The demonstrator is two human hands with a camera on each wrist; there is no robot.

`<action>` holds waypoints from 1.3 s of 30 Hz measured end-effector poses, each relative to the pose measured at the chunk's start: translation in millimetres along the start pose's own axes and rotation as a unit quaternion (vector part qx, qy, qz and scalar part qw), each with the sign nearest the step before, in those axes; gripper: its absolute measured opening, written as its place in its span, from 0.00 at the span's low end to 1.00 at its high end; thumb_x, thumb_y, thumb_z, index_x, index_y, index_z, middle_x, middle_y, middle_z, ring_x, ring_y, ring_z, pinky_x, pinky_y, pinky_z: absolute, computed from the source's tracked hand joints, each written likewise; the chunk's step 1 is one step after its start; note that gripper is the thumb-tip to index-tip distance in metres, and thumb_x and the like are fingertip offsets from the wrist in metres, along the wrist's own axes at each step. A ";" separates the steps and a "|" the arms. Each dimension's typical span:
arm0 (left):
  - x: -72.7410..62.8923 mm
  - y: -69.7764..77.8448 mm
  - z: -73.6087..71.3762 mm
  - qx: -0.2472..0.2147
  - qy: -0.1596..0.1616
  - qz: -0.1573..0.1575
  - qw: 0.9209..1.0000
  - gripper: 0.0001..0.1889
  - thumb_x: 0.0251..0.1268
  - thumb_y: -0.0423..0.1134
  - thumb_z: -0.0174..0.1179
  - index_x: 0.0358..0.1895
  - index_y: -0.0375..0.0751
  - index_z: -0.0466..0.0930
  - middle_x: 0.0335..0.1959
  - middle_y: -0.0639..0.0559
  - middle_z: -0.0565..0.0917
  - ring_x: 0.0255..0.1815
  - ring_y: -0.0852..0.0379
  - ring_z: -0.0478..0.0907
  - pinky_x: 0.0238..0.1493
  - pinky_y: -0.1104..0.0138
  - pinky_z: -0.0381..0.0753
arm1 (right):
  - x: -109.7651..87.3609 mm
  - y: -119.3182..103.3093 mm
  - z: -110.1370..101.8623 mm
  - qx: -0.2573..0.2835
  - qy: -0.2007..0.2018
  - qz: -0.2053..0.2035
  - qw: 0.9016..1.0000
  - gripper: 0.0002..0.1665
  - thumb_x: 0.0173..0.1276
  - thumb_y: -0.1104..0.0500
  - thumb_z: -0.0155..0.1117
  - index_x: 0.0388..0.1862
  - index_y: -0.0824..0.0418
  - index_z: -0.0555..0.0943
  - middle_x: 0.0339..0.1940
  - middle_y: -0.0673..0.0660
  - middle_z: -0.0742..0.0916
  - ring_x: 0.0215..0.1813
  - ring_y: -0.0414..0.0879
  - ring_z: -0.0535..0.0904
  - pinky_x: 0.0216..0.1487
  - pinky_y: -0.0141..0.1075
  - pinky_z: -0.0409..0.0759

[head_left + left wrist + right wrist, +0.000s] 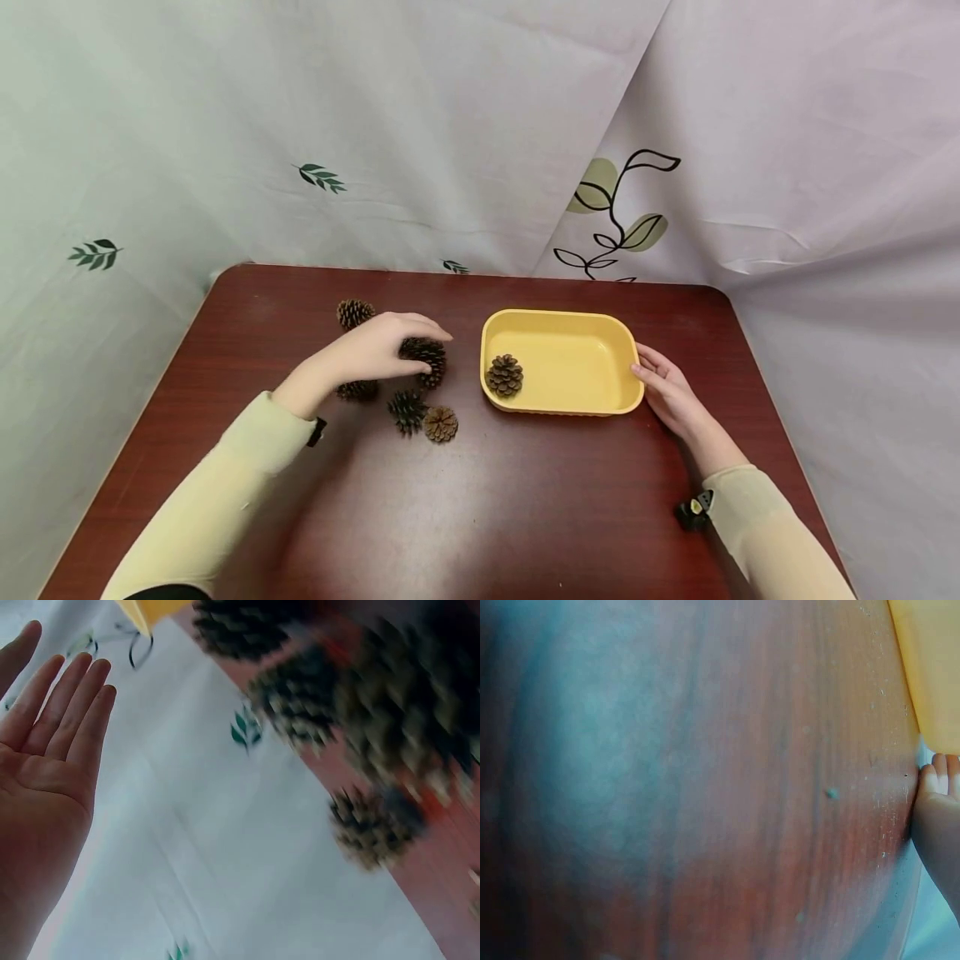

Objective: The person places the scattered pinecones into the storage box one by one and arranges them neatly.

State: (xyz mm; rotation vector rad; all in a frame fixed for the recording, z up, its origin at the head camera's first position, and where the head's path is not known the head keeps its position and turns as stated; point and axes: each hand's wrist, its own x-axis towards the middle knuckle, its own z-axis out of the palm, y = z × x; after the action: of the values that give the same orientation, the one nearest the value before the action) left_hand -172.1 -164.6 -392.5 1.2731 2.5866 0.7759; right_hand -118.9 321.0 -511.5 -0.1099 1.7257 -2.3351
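Observation:
My left hand (386,343) is above a group of pine cones on the left of the table, nearest a dark pine cone (429,360) seen between thumb and fingers. The left wrist view shows that hand (56,757) with straight fingers and nothing held. My right hand (667,392) holds the right end of a yellow rectangular container (573,367), thumb at its rim and fingers along the outside. Inside the container, at the left end, sits one brown pine cone (505,376). Only part of the right hand (941,806) shows in the right wrist view.
More pine cones lie around the left hand: one (355,313) behind it, one (357,390) partly under the wrist, a dark one (407,412) and a light brown one (441,424) in front. The reddish-brown table (480,500) meets a pale leaf-printed curtain (450,150) at the back.

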 end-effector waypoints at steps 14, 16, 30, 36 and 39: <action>-92.7 -34.6 -19.6 0.011 0.087 -0.134 0.987 0.25 0.64 0.30 0.75 0.64 0.40 0.86 0.63 0.40 0.87 0.68 0.37 0.81 0.68 0.41 0.80 | 1.5 0.9 -1.3 0.005 -0.012 -0.002 1.000 0.23 0.84 0.70 0.47 0.65 0.48 0.78 0.63 0.41 0.87 0.64 0.32 0.83 0.62 0.24 0.84; -102.9 -38.5 -19.0 0.019 0.094 -0.143 0.985 0.25 0.63 0.30 0.75 0.64 0.39 0.86 0.62 0.40 0.87 0.67 0.37 0.82 0.66 0.41 0.81 | 1.5 1.5 -1.5 0.006 -0.010 -0.004 1.000 0.23 0.84 0.71 0.48 0.65 0.49 0.78 0.63 0.42 0.87 0.63 0.33 0.83 0.61 0.25 0.84; -153.2 -63.5 -7.1 0.029 0.110 -0.205 0.972 0.26 0.62 0.34 0.77 0.64 0.39 0.85 0.60 0.40 0.88 0.63 0.38 0.83 0.57 0.57 0.83 | 1.5 2.1 -2.7 0.012 -0.012 -0.004 1.000 0.24 0.84 0.72 0.46 0.66 0.50 0.78 0.63 0.43 0.87 0.62 0.34 0.84 0.61 0.25 0.85; -164.7 -72.2 -0.8 0.024 0.112 -0.225 0.968 0.27 0.61 0.37 0.78 0.65 0.40 0.85 0.61 0.38 0.87 0.64 0.38 0.81 0.55 0.73 0.77 | 2.4 2.3 -3.0 0.008 -0.012 0.002 1.000 0.24 0.84 0.71 0.46 0.66 0.49 0.77 0.63 0.41 0.87 0.63 0.33 0.83 0.61 0.25 0.84; -167.5 -76.0 3.1 0.023 0.109 -0.235 0.966 0.27 0.61 0.39 0.78 0.65 0.40 0.85 0.61 0.38 0.87 0.63 0.37 0.81 0.55 0.65 0.81 | 2.6 1.8 -2.8 0.007 -0.009 0.004 1.000 0.23 0.84 0.71 0.47 0.65 0.49 0.77 0.63 0.41 0.87 0.63 0.32 0.84 0.60 0.25 0.85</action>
State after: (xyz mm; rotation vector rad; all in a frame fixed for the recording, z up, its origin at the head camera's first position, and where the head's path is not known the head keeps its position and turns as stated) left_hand -118.9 -331.5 -448.5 0.5575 2.9205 0.7960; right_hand -121.7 322.5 -514.2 -0.1202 1.6976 -2.3342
